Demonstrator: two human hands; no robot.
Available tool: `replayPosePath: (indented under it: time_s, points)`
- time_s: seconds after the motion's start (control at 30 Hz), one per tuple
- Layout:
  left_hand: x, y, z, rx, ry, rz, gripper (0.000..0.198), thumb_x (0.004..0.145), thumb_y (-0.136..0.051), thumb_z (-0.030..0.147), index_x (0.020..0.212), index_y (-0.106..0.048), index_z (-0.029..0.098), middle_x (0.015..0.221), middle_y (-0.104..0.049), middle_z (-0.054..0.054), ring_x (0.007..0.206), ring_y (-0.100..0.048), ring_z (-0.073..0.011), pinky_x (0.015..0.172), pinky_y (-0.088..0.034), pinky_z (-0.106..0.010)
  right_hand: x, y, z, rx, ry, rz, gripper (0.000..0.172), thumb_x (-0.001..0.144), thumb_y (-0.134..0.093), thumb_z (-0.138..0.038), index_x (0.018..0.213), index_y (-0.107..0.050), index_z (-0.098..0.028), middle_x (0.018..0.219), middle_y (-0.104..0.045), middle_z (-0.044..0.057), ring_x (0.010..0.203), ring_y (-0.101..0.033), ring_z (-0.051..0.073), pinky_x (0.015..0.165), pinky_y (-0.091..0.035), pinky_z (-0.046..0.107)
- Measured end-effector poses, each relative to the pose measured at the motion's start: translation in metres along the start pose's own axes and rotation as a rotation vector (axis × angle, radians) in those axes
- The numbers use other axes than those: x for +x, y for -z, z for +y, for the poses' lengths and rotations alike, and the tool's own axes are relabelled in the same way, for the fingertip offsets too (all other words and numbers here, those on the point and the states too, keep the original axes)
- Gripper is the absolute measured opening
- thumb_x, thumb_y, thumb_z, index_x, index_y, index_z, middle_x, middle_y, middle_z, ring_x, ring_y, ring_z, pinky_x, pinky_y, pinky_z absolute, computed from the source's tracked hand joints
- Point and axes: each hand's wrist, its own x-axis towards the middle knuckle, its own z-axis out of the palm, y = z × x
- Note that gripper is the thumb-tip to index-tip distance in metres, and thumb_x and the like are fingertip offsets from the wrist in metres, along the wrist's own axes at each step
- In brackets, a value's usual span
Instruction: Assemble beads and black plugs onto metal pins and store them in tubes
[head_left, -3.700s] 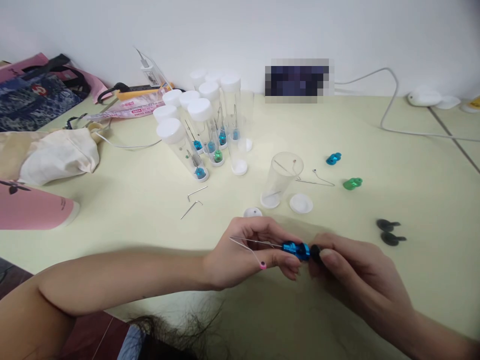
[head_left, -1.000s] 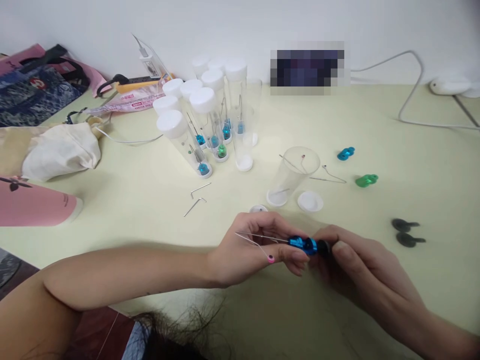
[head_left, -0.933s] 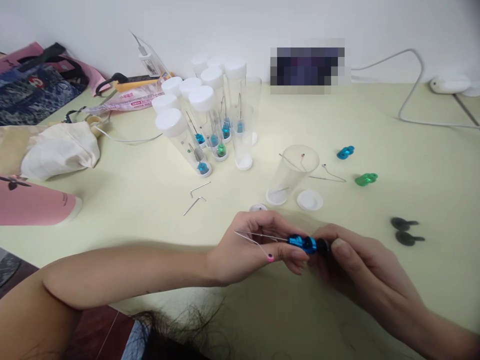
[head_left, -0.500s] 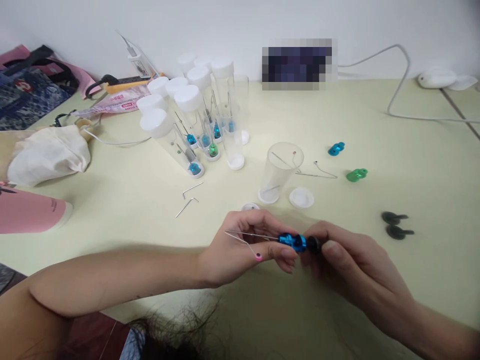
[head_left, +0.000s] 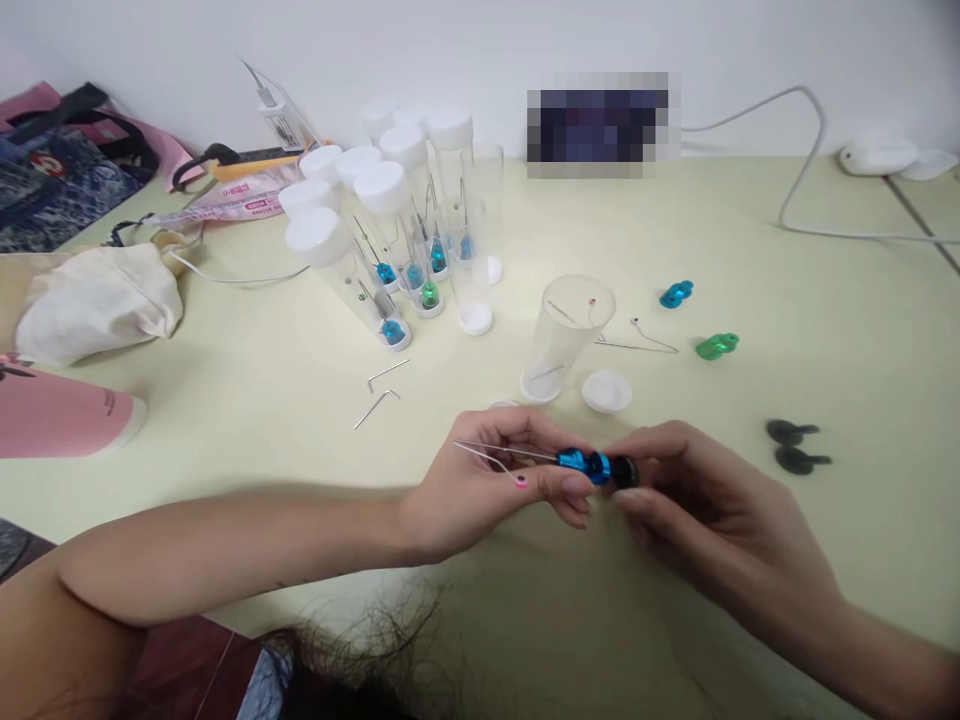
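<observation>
My left hand (head_left: 480,490) pinches a small blue metal piece (head_left: 583,463) with a thin bent wire (head_left: 495,455) running out of it to the left, tipped by a pink bead. My right hand (head_left: 712,510) grips the black knob (head_left: 627,471) at the piece's right end, fingers curled around it. Both hands hover low over the pale yellow table (head_left: 825,300), near its front edge. Just beyond them stand an open clear tube (head_left: 564,335) with a wire inside and a white cap (head_left: 606,391).
A cluster of white-capped clear tubes (head_left: 375,240) holding blue and green parts stands at the back left. Loose blue (head_left: 675,294) and green (head_left: 716,346) pieces, a wire (head_left: 637,340), two black knobs (head_left: 795,446), two bent keys (head_left: 379,390), a cloth bag (head_left: 97,300) and a cable (head_left: 810,170) lie around.
My hands have kept hold of the blue piece and knob, drifting slightly up the picture. My right fingers have shifted around the knob. The camera view has moved a little.
</observation>
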Motion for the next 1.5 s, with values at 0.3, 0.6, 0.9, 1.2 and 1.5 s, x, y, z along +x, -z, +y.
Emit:
replayPosePath:
  time_s: [0.3,0.6,0.9,1.2,1.5]
  points:
    - [-0.003,-0.001,-0.002,0.020,0.032,-0.012,0.018,0.068,-0.076,0.007,0.084,-0.070,0.011,0.067,-0.071,-0.001,0.061,-0.069,-0.0123,0.064,-0.059,-0.024,0.000,0.004,-0.001,-0.037,0.047,-0.082,0.030,0.095,-0.047,-0.044,0.081,-0.060,-0.021,0.058,-0.055,-0.001,0.052,-0.050,0.012,0.045,-0.035,0.021]
    - [-0.002,-0.002,0.000,0.064,0.046,0.012,0.017,0.069,-0.076,0.009,0.084,-0.069,0.012,0.065,-0.070,-0.001,0.060,-0.068,-0.0138,0.064,-0.058,-0.027,0.000,0.003,0.001,-0.012,0.020,-0.068,0.029,0.094,-0.049,-0.047,0.084,-0.059,-0.022,0.058,-0.053,-0.002,0.049,-0.046,0.012,0.045,-0.033,0.023]
    - [-0.005,-0.002,0.000,0.073,0.111,-0.017,0.021,0.067,-0.078,0.011,0.086,-0.070,0.013,0.067,-0.071,-0.002,0.062,-0.068,-0.0146,0.064,-0.057,-0.028,-0.001,0.004,-0.001,0.025,0.025,-0.156,0.049,0.099,-0.030,-0.049,0.071,-0.058,-0.020,0.060,-0.056,0.002,0.052,-0.050,0.014,0.050,-0.035,0.027]
    - [-0.003,-0.005,-0.001,0.001,0.090,0.028,0.017,0.065,-0.079,0.010,0.079,-0.070,0.011,0.064,-0.071,-0.002,0.057,-0.067,-0.0123,0.061,-0.057,-0.024,-0.002,0.002,-0.001,0.057,-0.012,-0.099,0.057,0.097,-0.024,-0.057,0.071,-0.058,-0.019,0.060,-0.058,0.003,0.054,-0.052,0.016,0.051,-0.038,0.027]
    - [0.001,-0.003,-0.014,-0.008,-0.008,0.048,0.019,0.066,-0.081,0.019,0.079,-0.069,0.012,0.060,-0.071,-0.003,0.053,-0.066,-0.0127,0.057,-0.054,-0.023,0.002,-0.003,0.007,0.114,-0.039,-0.098,0.035,0.093,-0.046,-0.051,0.081,-0.053,-0.019,0.056,-0.046,-0.004,0.049,-0.046,0.012,0.048,-0.033,0.022]
